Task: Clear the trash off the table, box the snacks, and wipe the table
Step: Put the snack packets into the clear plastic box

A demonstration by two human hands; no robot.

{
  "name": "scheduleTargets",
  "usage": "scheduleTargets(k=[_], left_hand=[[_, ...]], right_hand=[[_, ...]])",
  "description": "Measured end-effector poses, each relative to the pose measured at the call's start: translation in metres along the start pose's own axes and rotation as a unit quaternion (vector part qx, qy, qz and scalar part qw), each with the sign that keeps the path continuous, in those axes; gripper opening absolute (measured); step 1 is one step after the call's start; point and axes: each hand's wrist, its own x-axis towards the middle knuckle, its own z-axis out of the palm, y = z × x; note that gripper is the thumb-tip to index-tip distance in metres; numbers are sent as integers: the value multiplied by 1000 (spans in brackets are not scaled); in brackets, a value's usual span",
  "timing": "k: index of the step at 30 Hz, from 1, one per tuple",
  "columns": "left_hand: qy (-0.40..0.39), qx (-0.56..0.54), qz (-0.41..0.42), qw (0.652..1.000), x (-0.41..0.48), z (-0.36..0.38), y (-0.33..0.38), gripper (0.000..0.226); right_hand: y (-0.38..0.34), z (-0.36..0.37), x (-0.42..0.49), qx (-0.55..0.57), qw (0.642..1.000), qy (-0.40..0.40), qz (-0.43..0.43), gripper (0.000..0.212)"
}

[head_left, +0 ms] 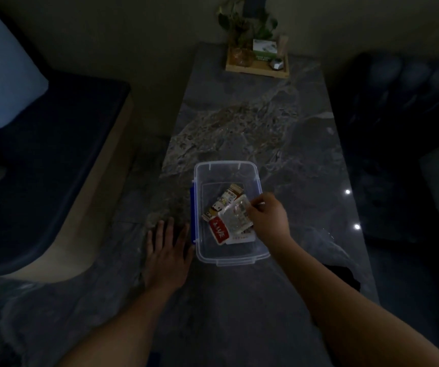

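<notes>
A clear plastic box [223, 169] with a blue latch [192, 213] on its left side stands on the dark marble table [253, 123]. Inside lie a red snack packet [219, 230] and a brown and white packet [225, 198]. My right hand [267, 217] reaches over the box's right rim and pinches a clear, whitish snack packet [234, 217] above the others. My left hand [166, 254] rests flat on the table beside the box's left wall, fingers spread, holding nothing.
A wooden tray [256, 68] with a potted plant [242, 25] and a small green and white box stands at the table's far end. A dark sofa with a pale cushion [4, 67] lies to the left, a dark seat to the right. A dark object [343, 276] sits near the table's right edge.
</notes>
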Motion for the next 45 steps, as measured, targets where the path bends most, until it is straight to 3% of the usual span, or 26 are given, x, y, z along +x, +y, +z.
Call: scheduleTargets(k=[4, 9, 14, 18, 24, 26, 28, 30, 34, 40, 43, 45], left_hand=[[-1, 4, -7, 1000, 2, 3, -1, 78], [-3, 7, -11, 1000, 2, 1, -1, 75], [-7, 1, -23, 1000, 3, 3, -1, 75], [-2, -17, -15, 1000, 3, 2, -2, 75], [-72, -124, -50, 988, 15, -21, -1, 56], [-51, -247, -108, 962, 23, -40, 5, 44], [-11, -409, -151, 900, 29, -59, 18, 31], [2, -494, -157, 855, 37, -74, 33, 20], [-21, -492, -170, 853, 46, -85, 53, 13], [-45, -517, -191, 833, 20, -85, 61, 47], [-104, -584, -246, 766, 0, -81, 67, 73], [-100, -584, -283, 755, -6, -81, 63, 86]], right_hand=[[-2, 13, 9, -131, 989, -42, -53, 7], [-3, 14, 11, -210, 970, -66, -98, 22], [6, 3, -3, -136, 982, -22, -129, 27], [20, -12, -19, -71, 991, 40, -108, 16], [44, -26, -44, -43, 994, 94, -32, 8], [51, -26, -53, -35, 994, 103, -2, 5], [56, -23, -63, -31, 994, 96, 40, 18], [57, -18, -69, -4, 993, 83, 81, 25], [56, -13, -65, 33, 991, 49, 118, 14], [55, -34, -37, -30, 995, 49, 82, 16], [54, -45, -31, 24, 990, 90, 108, 14], [56, -46, -41, 80, 981, 109, 137, 16]])
